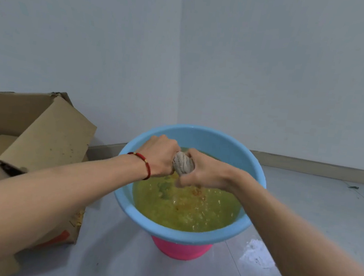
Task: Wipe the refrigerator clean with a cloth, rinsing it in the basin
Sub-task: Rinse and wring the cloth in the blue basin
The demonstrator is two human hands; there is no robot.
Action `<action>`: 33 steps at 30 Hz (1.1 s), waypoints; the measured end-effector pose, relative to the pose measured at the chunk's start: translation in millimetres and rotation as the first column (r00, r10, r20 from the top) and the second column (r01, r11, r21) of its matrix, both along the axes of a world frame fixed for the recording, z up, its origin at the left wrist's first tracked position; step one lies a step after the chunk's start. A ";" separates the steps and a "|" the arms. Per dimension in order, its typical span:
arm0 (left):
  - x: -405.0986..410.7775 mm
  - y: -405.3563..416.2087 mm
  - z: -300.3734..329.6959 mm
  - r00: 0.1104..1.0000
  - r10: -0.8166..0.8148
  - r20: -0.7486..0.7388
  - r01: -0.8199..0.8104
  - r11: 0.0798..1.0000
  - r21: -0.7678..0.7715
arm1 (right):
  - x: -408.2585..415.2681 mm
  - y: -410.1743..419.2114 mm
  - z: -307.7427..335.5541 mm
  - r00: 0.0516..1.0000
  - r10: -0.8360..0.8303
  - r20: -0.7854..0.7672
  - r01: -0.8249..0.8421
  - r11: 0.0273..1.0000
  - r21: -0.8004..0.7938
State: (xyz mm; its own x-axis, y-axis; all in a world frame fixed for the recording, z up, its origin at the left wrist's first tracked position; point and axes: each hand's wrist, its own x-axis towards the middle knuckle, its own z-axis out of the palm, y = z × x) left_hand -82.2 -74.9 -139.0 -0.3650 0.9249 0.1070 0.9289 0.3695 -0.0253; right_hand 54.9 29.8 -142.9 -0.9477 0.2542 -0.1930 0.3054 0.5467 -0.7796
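At centre frame, above the blue basin [250, 165], the grey cloth [181, 164] is clenched between left hand [160, 155] and right hand [204, 174], apparently so wrung water falls back in.

Two bare hands are showing, the left hand [160, 156] and the right hand [204, 172]. One twisted grey cloth [182, 164] is showing between them. One light-blue round plastic basin [199, 137] is sitting on one pink plastic tub [180, 249]. One open brown cardboard box [48, 137] is standing. One red cord bracelet [145, 163] is circling the left wrist.
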 end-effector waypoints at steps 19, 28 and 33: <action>33.5 5.8 11.8 0.979 -0.167 -0.121 0.143 0.972 -0.185 | -1.5 -13.2 -10.5 0.992 -0.123 -0.032 0.124 0.891 0.437; 38.2 10.3 -5.5 0.946 0.024 0.322 -0.030 0.999 0.016 | 2.3 6.2 -23.1 0.971 0.087 -0.222 0.146 0.519 0.842; 52.8 0.2 -5.9 0.793 0.086 0.603 -0.172 0.981 0.085 | -1.2 10.4 -23.8 0.941 0.237 -0.242 0.140 0.378 0.915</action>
State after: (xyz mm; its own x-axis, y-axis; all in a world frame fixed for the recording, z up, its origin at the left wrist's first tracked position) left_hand -29.4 -74.7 -144.9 -0.5107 0.8579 -0.0564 0.6882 0.4473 0.5712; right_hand 53.7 40.2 -166.7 -0.9156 0.0437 0.3997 0.1232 0.9767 0.1755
